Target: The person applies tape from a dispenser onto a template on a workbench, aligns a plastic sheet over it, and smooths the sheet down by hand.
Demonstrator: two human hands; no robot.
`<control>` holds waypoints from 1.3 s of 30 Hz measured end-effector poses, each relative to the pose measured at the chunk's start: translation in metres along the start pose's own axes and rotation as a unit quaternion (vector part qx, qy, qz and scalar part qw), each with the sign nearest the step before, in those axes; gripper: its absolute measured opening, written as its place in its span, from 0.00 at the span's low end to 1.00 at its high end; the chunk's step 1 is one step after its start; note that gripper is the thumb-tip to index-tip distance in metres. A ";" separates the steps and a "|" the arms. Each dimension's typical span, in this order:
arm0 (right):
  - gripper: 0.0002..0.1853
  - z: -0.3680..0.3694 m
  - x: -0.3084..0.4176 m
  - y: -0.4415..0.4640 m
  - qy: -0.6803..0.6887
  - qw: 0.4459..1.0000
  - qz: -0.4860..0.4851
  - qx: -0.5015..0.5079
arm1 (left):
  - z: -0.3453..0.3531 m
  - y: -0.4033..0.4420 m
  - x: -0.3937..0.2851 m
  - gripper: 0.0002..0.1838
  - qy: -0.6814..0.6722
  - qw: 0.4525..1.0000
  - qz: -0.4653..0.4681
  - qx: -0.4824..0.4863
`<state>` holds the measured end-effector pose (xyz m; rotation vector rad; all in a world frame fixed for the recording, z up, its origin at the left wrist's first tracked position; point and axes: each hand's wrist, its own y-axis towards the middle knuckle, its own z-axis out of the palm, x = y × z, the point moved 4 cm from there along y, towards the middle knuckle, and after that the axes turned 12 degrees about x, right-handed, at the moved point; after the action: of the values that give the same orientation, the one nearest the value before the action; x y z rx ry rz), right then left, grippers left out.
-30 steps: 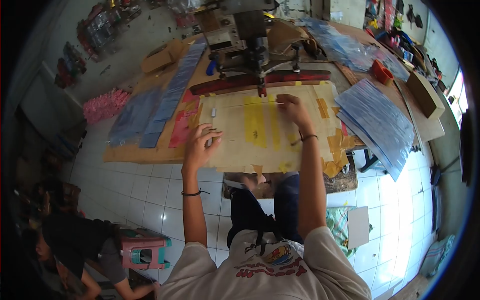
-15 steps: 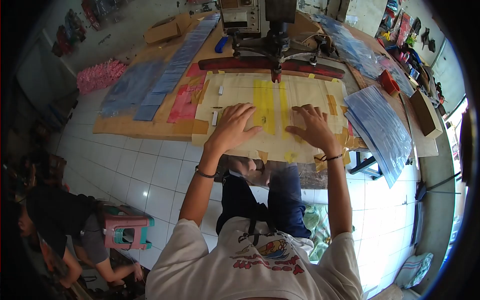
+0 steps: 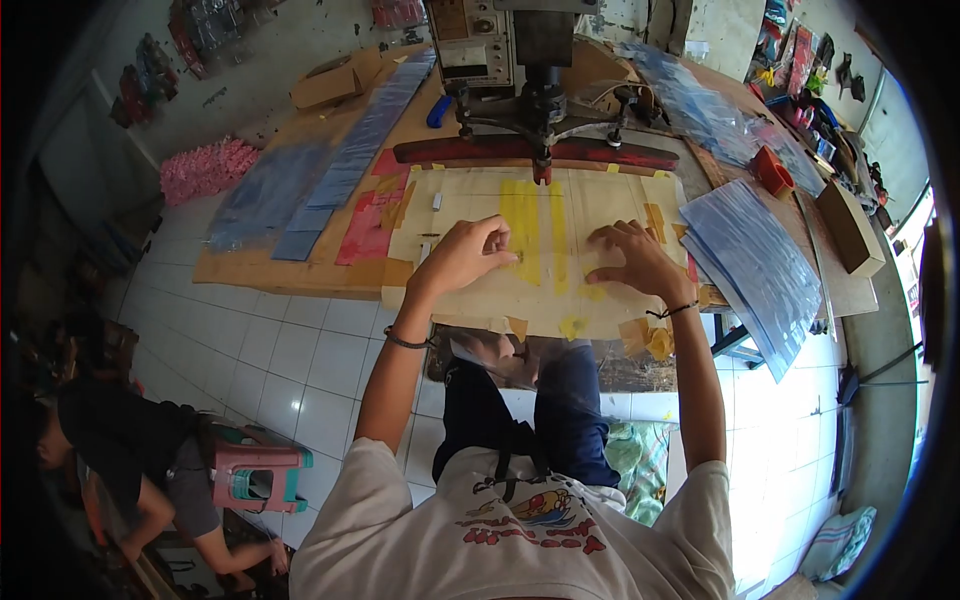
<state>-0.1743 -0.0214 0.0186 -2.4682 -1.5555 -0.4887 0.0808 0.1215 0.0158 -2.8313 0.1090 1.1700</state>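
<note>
A pale board (image 3: 470,300) with yellow strips (image 3: 517,215) and tan tape patches lies at the bench's front edge. Over its left half, my left hand (image 3: 462,257) has its fingers curled in toward the thumb; whatever is between them, if anything, is too small or see-through to make out. My right hand (image 3: 640,262) is over the right half, fingers apart, holding nothing visible. Something clear and shiny, like plastic film (image 3: 520,368), hangs below the board's front edge above my lap. Just behind the board is a machine's press head (image 3: 543,120) with a long red-edged bar (image 3: 430,152).
Blue-tinted plastic sheets (image 3: 755,270) overhang the bench on the right, with more sheets (image 3: 265,190) on the left. A red tape roll (image 3: 772,172), a cardboard box (image 3: 848,228) and a blue-handled tool (image 3: 439,111) lie around. Another person (image 3: 130,430) is low on the left beside a stool (image 3: 260,478).
My left hand's fingers have gone from lying flat to curled inward. My right hand has lifted slightly, fingers still spread. The whole view has shifted a little.
</note>
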 end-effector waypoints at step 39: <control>0.08 -0.018 -0.068 -0.041 0.151 0.973 -0.050 -0.165 | 0.035 0.025 -0.052 0.22 0.326 0.942 0.034 -0.079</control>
<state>-0.2410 -0.0667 0.0099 -2.3933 -1.5794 -1.1664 0.0170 0.1020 0.0262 -3.2541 0.1534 0.2045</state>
